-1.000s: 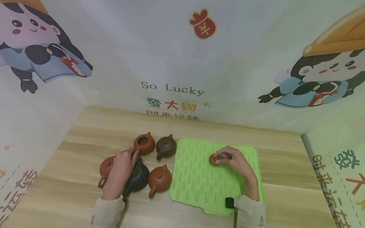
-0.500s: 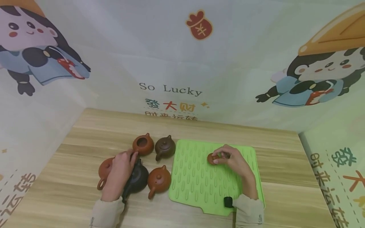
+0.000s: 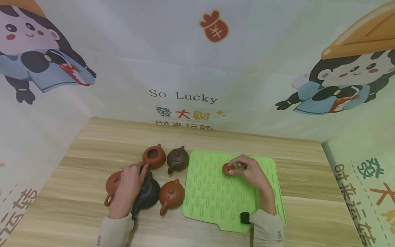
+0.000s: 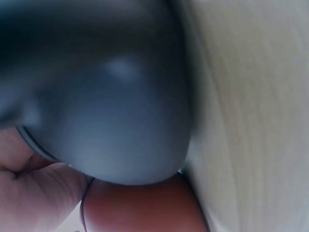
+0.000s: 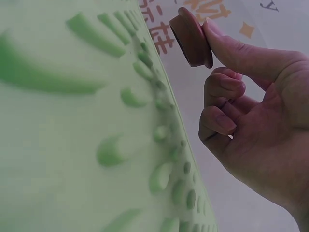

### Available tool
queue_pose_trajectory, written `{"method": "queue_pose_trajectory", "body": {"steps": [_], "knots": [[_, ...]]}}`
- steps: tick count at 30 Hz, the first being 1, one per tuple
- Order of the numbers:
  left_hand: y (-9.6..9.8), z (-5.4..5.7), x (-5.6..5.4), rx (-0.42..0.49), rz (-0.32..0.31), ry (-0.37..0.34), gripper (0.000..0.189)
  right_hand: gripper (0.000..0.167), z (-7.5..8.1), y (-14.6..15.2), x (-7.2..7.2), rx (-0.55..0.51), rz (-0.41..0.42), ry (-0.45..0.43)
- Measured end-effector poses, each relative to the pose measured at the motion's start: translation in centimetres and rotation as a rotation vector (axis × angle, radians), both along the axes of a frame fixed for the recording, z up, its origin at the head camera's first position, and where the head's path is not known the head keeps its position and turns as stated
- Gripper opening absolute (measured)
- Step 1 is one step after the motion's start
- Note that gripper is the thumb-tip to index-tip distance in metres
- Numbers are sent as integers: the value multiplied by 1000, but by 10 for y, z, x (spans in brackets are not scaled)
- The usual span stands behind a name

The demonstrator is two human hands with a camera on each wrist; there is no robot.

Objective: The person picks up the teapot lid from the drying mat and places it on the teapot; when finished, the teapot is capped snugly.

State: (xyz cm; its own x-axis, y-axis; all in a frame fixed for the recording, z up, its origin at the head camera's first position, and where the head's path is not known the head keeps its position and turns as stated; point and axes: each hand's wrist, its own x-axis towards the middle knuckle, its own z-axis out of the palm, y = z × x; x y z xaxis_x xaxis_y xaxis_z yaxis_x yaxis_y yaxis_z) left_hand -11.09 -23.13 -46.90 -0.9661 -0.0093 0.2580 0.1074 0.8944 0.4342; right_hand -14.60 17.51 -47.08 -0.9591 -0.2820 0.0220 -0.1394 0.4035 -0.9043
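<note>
In the head view, my left hand reaches over the black teapot, its thumb and fingers at the handle side of a lidless reddish-brown teapot; the handle is hidden under them. The left wrist view shows the black teapot filling the front, with the hand behind it. My right hand pinches a small round brown teapot lid over the green ribbed mat. Seen from the right wrist, the lid is tipped on edge above the mat, other fingers curled.
A dark brown teapot and an orange-brown teapot, both lidded, stand between the left hand and the mat. Another reddish teapot is left of the hand. A black piece shows at the right cuff. A printed backdrop rises behind the table.
My right hand and the lid have shifted slightly left and toward the back over the mat. The left hand stays at the lidless teapot. The whole head view drifts a little.
</note>
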Motion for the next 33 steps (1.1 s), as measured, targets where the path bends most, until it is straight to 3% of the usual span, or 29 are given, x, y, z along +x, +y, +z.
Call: {"method": "queue_pose_trajectory", "body": {"steps": [12,20,25,33], "knots": [[-4,-1,2,8,-4,32,18,18,9,-17,1,13,6,15],[1,2,-3,-1,-13,-11,20,17,18,-18,6,16,-36,13],[2,6,-3,19,-23,-30,20,17,24,-25,6,17,-20,40],[-4,7,1,11,-14,-2,22,16,29,-56,0,-18,28,82]]}}
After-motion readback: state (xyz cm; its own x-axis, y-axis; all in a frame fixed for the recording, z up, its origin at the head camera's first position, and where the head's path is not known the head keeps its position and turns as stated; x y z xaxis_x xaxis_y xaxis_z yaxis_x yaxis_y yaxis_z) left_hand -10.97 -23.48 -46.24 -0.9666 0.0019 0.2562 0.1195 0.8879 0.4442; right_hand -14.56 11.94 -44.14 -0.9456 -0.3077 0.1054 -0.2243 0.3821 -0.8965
